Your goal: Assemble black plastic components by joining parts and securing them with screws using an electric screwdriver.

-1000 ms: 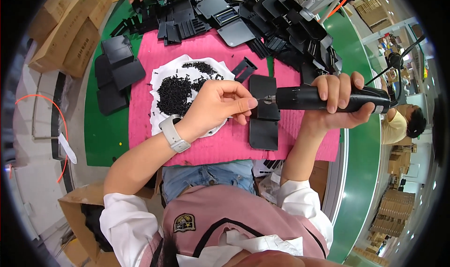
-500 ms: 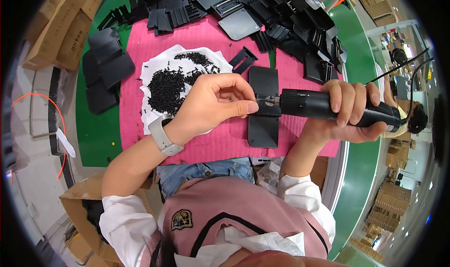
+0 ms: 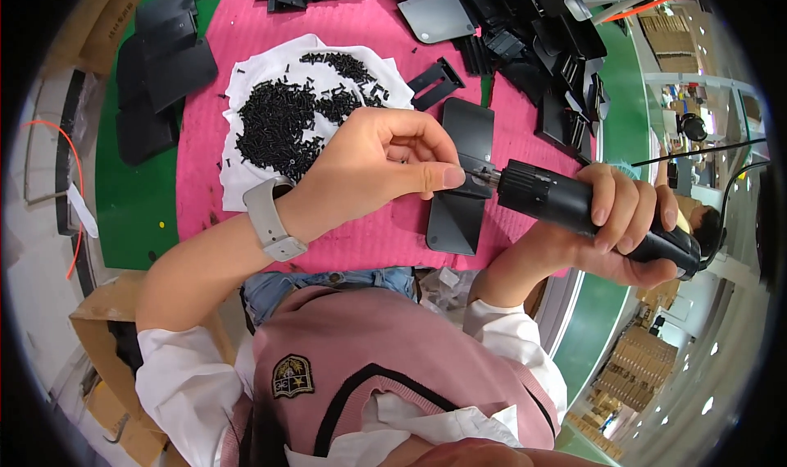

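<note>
My right hand (image 3: 627, 221) is wrapped round a black electric screwdriver (image 3: 545, 196), its bit pointing left and its body sloping down to the right. At the bit's tip, my left hand (image 3: 402, 155) pinches thumb and forefinger together; whatever is between them is too small to make out. Beneath the bit and fingertips lies a flat black plastic part (image 3: 456, 221) with a raised band across its middle, partly covered by the hand. Left of it, many small black screws (image 3: 275, 127) are heaped on a white cloth (image 3: 234, 172). A slotted black bracket (image 3: 436, 82) lies just beyond the part.
Black plates and brackets (image 3: 533, 41) are piled at the back right of the pink mat (image 3: 197, 213). More black plates (image 3: 176, 69) overlap on the green table (image 3: 123, 213) at left. An open cardboard box (image 3: 102, 307) stands lower left. The screwdriver's cord trails off right.
My view has shifted, so the table appears lower left to higher up. The screwdriver has tilted, its rear end now lower than its bit. My left fingertips stay pinched at the bit's tip.
</note>
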`<control>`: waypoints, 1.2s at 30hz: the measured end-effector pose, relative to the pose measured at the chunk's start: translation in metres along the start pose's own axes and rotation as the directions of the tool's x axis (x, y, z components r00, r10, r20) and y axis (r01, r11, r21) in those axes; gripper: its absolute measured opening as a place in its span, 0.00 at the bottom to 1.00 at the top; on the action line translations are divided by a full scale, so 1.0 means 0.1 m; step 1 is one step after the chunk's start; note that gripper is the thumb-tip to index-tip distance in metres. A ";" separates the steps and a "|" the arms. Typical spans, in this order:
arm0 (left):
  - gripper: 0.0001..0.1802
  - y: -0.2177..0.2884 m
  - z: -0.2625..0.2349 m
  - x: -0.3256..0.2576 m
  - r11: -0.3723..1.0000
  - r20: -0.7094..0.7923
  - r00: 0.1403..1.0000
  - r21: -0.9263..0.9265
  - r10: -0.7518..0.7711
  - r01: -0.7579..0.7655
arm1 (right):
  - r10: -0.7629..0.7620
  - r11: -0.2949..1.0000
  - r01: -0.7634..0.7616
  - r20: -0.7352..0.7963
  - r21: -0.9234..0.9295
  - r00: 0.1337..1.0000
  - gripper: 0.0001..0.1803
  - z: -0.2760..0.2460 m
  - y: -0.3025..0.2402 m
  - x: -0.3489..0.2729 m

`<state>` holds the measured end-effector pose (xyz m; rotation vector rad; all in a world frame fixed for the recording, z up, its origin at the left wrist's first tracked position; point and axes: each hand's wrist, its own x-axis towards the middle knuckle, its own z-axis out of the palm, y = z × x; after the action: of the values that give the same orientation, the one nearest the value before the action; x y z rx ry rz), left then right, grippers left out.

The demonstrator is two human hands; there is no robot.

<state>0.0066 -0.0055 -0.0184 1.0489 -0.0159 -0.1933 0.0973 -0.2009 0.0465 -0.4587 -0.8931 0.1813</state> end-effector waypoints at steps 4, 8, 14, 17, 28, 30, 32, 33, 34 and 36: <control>0.07 -0.01 -0.02 -0.01 1.000 0.013 1.000 0.014 0.026 -0.026 | 0.013 1.000 -0.013 -0.021 -0.008 1.000 0.22 0.02 0.02 -0.01; 0.07 -0.03 -0.02 -0.01 1.000 0.022 0.999 0.000 0.032 -0.032 | 0.014 1.000 -0.014 -0.045 -0.003 0.999 0.22 0.00 0.02 0.00; 0.10 0.00 0.01 -0.01 0.999 0.070 0.998 0.048 0.006 -0.010 | 0.017 1.000 -0.016 0.022 -0.023 1.000 0.23 -0.02 -0.04 0.02; 0.19 -0.01 0.10 -0.02 0.954 0.110 0.988 0.268 0.107 -0.134 | 0.075 0.997 -0.078 0.085 0.028 0.994 0.24 -0.07 -0.14 0.08; 0.29 -0.10 0.24 -0.04 0.316 0.144 0.934 0.915 0.326 -0.252 | 0.192 0.914 -0.201 -0.061 -0.353 0.980 0.29 -0.31 -0.37 0.05; 0.29 -0.11 0.24 -0.04 0.321 0.153 0.938 0.912 0.311 -0.255 | 0.152 0.921 -0.166 -0.068 -0.351 0.986 0.28 -0.25 -0.31 0.04; 0.29 -0.12 0.24 -0.01 0.291 0.174 0.928 0.916 0.331 -0.276 | 0.148 0.906 -0.172 -0.092 -0.388 0.985 0.27 -0.21 -0.26 0.03; 0.28 -0.13 0.23 -0.01 0.261 0.187 0.916 0.921 0.356 -0.289 | 0.151 0.890 -0.184 -0.111 -0.418 0.982 0.26 -0.18 -0.23 0.03; 0.28 -0.13 0.23 0.00 0.259 0.189 0.916 0.922 0.353 -0.289 | 0.183 0.800 -0.258 -0.189 -0.542 0.965 0.26 -0.11 -0.23 0.04; 0.27 -0.14 0.22 0.00 0.266 0.189 0.912 0.917 0.365 -0.296 | 0.240 0.800 -0.295 -0.171 -0.522 0.956 0.25 -0.11 -0.21 0.06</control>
<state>0.0017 -0.0313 -0.0199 2.2280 -0.3419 0.3134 0.1091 -0.2213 0.0548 -1.1249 -0.7722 0.1601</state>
